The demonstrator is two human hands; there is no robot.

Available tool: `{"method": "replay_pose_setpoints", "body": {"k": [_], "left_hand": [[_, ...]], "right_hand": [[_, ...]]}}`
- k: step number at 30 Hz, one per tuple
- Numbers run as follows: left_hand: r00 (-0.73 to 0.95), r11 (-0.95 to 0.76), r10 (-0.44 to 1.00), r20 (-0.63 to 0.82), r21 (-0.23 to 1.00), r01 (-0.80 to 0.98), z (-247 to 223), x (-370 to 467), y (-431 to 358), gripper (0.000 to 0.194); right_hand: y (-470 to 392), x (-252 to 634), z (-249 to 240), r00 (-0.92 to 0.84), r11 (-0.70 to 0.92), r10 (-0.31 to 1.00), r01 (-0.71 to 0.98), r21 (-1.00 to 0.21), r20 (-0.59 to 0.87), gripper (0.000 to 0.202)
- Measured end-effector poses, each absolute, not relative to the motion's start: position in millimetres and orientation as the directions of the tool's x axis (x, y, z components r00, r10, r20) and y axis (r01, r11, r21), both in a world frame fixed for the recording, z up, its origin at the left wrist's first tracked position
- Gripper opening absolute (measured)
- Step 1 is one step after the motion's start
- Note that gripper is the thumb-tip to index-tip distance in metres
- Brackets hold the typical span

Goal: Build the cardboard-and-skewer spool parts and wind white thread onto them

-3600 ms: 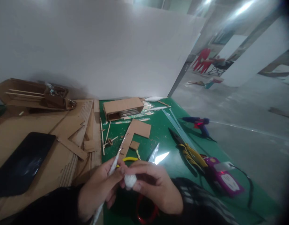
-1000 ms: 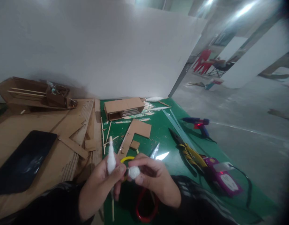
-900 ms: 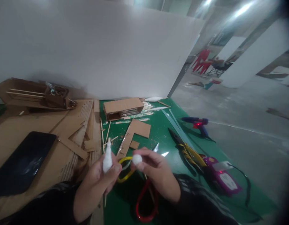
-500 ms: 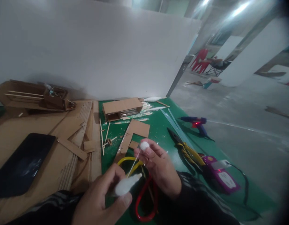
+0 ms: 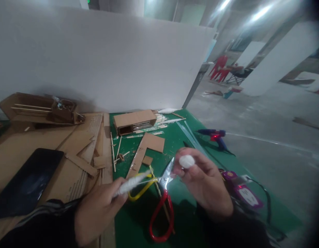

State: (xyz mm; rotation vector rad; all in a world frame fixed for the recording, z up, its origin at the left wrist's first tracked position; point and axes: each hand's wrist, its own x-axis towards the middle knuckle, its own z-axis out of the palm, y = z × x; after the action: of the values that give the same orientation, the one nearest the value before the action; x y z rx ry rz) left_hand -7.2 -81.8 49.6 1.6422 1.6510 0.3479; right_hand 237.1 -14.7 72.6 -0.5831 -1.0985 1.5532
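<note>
My left hand [image 5: 99, 210] is closed around a slim, pointed spindle of white wound thread [image 5: 130, 184]. My right hand [image 5: 204, 184] pinches a white ball of thread [image 5: 187, 161] between thumb and fingers. A thin strand appears to run between the two. Below and between my hands lie scissors [image 5: 165, 182], one loop red and the other yellow, on the green tabletop [image 5: 180, 203]. A thin stick partly shows beside the scissors.
Cut cardboard [image 5: 154, 143], a cardboard box [image 5: 135, 121] and thin sticks [image 5: 112, 151] lie ahead. A glue gun [image 5: 216, 136] and a purple device [image 5: 244, 193] are rightward. At left are a black tablet [image 5: 30, 179] and a cardboard structure [image 5: 42, 108]. A white panel [image 5: 105, 62] stands behind.
My right hand has moved right with the ball of thread, away from my left hand. The left hand has shifted left and tilted the spindle. The scissor blades now show.
</note>
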Motion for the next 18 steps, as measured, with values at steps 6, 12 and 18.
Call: {"method": "replay_pose_setpoints", "body": {"k": [6,12,18], "left_hand": [[0.21,-0.068,0.909,-0.359,0.371,0.926,60,-3,-96,0.022],[0.158,-0.035,0.941,-0.3,0.378,0.925,49,-22,-112,0.037],[-0.085,0.11,0.994,-0.073,0.514,0.85,19,-50,-139,0.045]], "right_hand": [[0,257,96,0.0,0.151,0.985,-0.463,-0.873,0.171,0.021],[16,280,103,0.212,0.238,0.966,-0.504,-0.83,0.148,0.016],[22,299,106,0.322,0.333,0.928,-0.499,-0.8,0.186,0.022]]}}
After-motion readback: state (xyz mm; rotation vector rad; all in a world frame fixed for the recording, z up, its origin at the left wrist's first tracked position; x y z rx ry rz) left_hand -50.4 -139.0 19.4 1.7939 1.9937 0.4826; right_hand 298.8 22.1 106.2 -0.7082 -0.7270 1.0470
